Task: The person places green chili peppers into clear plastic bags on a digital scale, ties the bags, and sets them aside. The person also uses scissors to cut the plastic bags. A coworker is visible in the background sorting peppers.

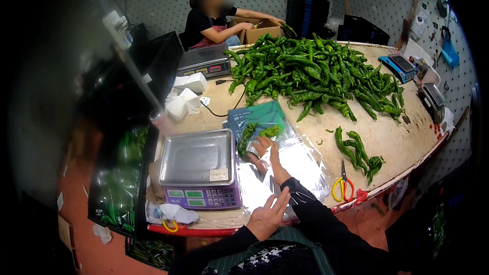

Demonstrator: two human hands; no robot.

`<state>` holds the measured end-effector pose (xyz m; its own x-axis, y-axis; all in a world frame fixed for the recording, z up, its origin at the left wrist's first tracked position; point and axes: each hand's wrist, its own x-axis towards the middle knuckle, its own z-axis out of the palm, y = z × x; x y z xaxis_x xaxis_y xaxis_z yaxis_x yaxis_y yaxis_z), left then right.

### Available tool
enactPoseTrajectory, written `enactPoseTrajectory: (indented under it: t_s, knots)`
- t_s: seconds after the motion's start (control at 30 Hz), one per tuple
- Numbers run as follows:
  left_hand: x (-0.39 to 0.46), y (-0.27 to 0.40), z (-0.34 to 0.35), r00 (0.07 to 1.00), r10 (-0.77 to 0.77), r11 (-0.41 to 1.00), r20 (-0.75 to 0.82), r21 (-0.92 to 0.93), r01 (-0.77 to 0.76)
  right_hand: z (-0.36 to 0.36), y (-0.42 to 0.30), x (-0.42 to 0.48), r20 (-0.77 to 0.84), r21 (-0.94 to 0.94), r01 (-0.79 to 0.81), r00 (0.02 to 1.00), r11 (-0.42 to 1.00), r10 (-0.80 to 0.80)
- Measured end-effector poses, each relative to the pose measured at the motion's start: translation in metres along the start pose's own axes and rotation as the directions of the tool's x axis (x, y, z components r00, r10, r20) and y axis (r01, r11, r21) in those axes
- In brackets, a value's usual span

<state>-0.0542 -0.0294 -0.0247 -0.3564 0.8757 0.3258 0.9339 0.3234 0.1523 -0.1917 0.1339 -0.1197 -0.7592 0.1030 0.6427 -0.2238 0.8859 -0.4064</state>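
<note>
My right hand (270,160) is spread over a stack of clear plastic bags with green print (301,164), its fingers apart. Part of it seems to lie under clear film. Two green peppers (245,139) lie just beyond its fingertips, on or in the bags; which, I cannot tell. My left hand (269,215) hovers palm inward by the near table edge, fingers extended, holding nothing. To the left stands a purple digital scale (198,160) with a bare metal pan. A few green peppers (357,151) lie at the right beside scissors with red and yellow handles (344,183).
A large heap of green peppers (305,70) covers the table's far half. Behind it a person (214,23) reaches into a cardboard box (263,32). A metal pole (133,68) rises at the left, near white paper stacks (181,103). Crates of bagged peppers (122,175) stand below.
</note>
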Motion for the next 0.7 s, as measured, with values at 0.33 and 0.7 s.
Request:
enactPoseTrajectory:
  t_s: [0.33, 0.7]
  knots:
    - [0.002, -0.002, 0.0, 0.997, 0.027, 0.999, -0.068, -0.032, -0.029, -0.007, -0.008, -0.008, 0.102, 0.177, -0.446, 0.895, 0.877, 0.434]
    - [-0.005, -0.004, 0.002, 0.999, 0.049, 0.997, -0.005, 0.061, -0.049, 0.012, 0.005, 0.017, 0.158, 0.027, -0.373, 0.918, 0.927, 0.365]
